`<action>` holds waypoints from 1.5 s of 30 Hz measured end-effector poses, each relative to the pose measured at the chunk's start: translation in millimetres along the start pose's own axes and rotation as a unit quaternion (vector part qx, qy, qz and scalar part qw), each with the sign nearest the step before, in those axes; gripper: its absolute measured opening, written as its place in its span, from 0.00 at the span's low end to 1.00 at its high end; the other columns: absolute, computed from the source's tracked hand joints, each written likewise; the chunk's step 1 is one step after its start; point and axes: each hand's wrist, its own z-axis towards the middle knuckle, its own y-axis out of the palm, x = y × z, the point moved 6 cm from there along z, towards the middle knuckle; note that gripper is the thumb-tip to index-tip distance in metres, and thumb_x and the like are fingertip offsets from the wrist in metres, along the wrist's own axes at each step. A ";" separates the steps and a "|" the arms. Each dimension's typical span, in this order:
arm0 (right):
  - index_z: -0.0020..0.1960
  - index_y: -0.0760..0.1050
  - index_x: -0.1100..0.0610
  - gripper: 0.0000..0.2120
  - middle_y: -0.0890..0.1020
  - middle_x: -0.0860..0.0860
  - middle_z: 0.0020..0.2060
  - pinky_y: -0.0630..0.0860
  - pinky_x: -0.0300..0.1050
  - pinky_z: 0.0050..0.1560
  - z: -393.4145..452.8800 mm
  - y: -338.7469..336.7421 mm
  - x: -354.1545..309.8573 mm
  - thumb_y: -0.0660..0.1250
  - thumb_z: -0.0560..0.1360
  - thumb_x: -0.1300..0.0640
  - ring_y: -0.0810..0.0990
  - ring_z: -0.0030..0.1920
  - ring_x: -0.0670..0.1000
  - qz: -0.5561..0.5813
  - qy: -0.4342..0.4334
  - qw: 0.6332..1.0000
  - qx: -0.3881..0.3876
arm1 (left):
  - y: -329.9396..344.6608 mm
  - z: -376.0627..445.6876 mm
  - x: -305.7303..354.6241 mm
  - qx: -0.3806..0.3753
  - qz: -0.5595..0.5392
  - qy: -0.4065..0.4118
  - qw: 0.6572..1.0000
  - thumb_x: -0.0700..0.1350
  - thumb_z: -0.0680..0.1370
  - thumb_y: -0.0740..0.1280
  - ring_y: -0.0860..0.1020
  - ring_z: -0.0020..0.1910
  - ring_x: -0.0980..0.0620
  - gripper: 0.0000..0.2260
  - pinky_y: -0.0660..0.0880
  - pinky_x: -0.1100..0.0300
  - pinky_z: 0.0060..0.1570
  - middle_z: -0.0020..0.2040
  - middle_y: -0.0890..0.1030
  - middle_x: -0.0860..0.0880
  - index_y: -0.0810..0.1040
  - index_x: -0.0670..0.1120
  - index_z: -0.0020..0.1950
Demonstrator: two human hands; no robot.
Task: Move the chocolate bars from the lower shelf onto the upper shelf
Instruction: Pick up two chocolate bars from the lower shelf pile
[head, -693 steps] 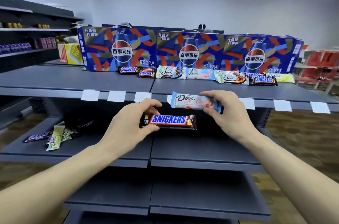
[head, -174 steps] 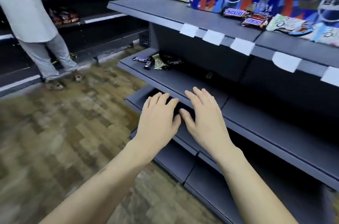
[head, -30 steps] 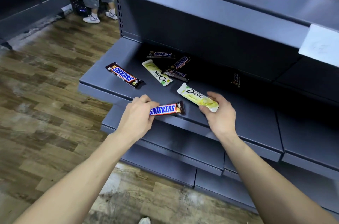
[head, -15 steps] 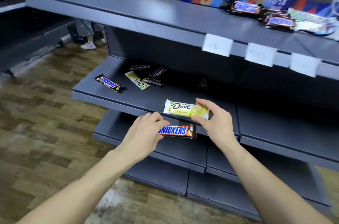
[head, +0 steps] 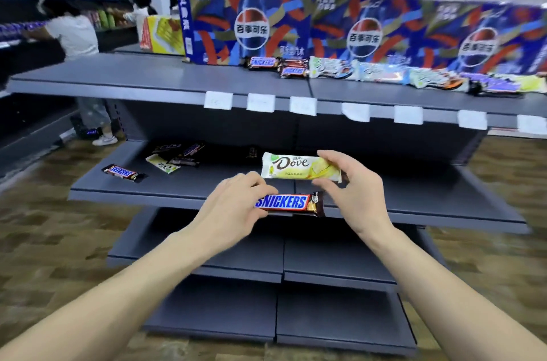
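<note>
A person's left hand (head: pixel 233 206) pinches a Snickers bar (head: pixel 288 203) by its end while the right hand (head: pixel 352 189) grips a Dove bar (head: pixel 299 166) (pale green wrapper), both held in front of the lower shelf (head: pixel 429 203), below the upper shelf (head: pixel 148 79) and its row of bars (head: pixel 370 75).

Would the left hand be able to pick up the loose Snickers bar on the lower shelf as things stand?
Probably not yet: the left hand already grips a Snickers bar. The loose Snickers bar lies uncovered near the lower shelf front, so the path is free once the hand empties.
</note>
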 end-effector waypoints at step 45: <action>0.64 0.77 0.54 0.22 0.78 0.49 0.57 0.67 0.45 0.63 211.8 -135.2 105.0 0.75 0.71 0.59 0.68 0.60 0.53 -0.281 -0.176 0.941 0.064 | -27.1 261.8 27.8 0.108 0.066 0.052 0.991 0.47 0.76 0.69 0.73 0.54 0.52 0.18 0.71 0.56 0.54 0.54 0.75 0.54 0.75 0.53 0.66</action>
